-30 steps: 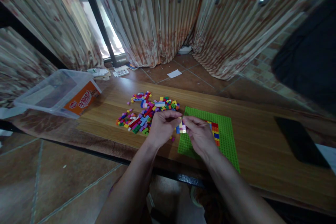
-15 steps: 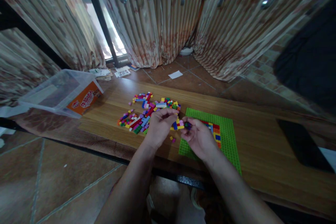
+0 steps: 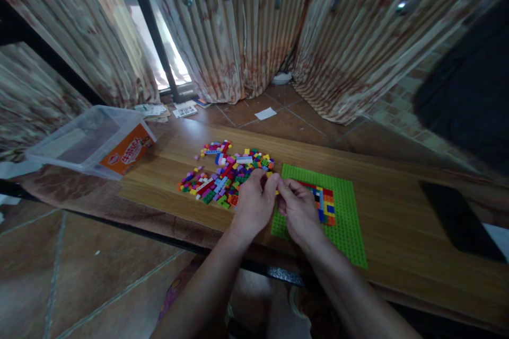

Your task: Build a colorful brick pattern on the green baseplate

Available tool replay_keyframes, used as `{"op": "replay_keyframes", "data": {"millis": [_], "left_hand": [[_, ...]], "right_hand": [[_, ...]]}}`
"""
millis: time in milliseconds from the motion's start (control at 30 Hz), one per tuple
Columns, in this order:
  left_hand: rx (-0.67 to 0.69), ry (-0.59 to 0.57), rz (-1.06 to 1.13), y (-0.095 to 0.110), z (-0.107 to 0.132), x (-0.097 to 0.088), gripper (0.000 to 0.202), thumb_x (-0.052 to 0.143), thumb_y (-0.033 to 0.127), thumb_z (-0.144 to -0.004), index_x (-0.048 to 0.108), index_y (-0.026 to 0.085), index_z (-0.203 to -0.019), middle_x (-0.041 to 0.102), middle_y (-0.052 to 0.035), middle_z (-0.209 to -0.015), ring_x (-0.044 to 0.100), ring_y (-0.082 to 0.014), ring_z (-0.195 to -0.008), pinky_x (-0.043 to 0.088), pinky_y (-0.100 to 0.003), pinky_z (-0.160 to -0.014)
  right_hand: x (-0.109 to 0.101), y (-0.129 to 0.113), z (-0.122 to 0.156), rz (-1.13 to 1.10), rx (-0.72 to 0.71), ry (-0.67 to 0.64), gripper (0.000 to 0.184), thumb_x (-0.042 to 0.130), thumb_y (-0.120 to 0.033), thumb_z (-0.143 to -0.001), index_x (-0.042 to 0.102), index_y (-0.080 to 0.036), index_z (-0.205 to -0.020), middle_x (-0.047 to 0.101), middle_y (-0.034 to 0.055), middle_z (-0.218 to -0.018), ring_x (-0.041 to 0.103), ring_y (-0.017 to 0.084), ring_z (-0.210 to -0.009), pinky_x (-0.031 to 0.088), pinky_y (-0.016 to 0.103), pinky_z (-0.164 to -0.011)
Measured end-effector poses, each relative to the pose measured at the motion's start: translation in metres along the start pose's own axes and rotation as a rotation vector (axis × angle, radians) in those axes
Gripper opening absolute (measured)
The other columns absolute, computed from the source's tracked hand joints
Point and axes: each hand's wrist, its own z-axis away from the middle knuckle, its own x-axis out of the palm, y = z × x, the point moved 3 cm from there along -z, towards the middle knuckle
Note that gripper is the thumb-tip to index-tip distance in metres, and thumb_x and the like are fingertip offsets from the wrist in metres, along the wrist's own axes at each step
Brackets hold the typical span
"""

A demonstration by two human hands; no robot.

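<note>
My left hand is closed, its thumb and fingertips pinching what looks like a yellow toy brick. Its fingertips meet those of my right hand, which is closed around small toy bricks mostly hidden by the fingers. Both hands are over the gap between a loose pile of coloured toy bricks and a green studded baseplate. A mosaic of red, yellow, blue and orange bricks sits on the baseplate, partly covered by my right hand.
A clear plastic box with an orange label stands at the left end of the wooden table. A dark flat object lies to the right. Behind the table are striped curtains and a paper sheet on the floor.
My hands have come together, left hand moving right and slightly down, so the fingertips now touch. The bricks seen in my right fingers are now mostly hidden.
</note>
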Motion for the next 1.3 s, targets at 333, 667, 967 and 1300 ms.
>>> {"op": "replay_keyframes", "data": {"millis": [333,667,967,1300], "left_hand": [[-0.007,-0.035,0.167,-0.002,-0.002,0.003,0.023,0.05,0.032,-0.091,0.052,0.019,-0.073,0.05,0.0034,-0.063,0.046,-0.0105,-0.059,0.036,-0.023,-0.058],[-0.288,-0.003,0.581,-0.003,0.0,0.006,0.031,0.058,0.047,-0.085,0.049,0.019,-0.074,0.047,0.0058,-0.061,0.043,-0.0067,-0.051,0.034,-0.019,-0.048],[-0.13,0.04,0.348,-0.006,-0.003,0.0,0.026,0.055,0.041,-0.088,0.05,0.019,-0.076,0.052,0.0046,-0.06,0.048,-0.008,-0.05,0.037,-0.019,-0.046],[-0.186,0.005,0.401,-0.015,-0.002,0.003,0.022,0.056,0.041,-0.087,0.056,0.018,-0.084,0.062,0.0014,-0.068,0.059,-0.0117,-0.051,0.046,-0.021,-0.046]], "right_hand": [[0.002,-0.007,0.002,-0.107,0.12,-0.017,0.04,0.087,-0.043,-0.052,0.058,-0.018,-0.063,0.043,-0.0095,-0.05,0.03,0.003,-0.04,0.017,0.017,-0.033],[0.002,-0.001,-0.001,-0.317,0.333,-0.057,0.02,0.076,-0.027,-0.06,0.06,-0.018,-0.068,0.055,-0.0045,-0.058,0.035,0.004,-0.044,0.022,0.016,-0.035],[0.006,0.002,-0.001,-0.312,0.363,-0.09,0.034,0.076,-0.05,-0.068,0.06,-0.021,-0.073,0.059,-0.0041,-0.06,0.049,0.009,-0.049,0.037,0.02,-0.042],[0.003,0.006,-0.004,-0.333,0.29,-0.044,0.031,0.079,-0.045,-0.069,0.065,-0.019,-0.075,0.065,-0.0033,-0.066,0.054,0.009,-0.053,0.043,0.021,-0.047]]}}
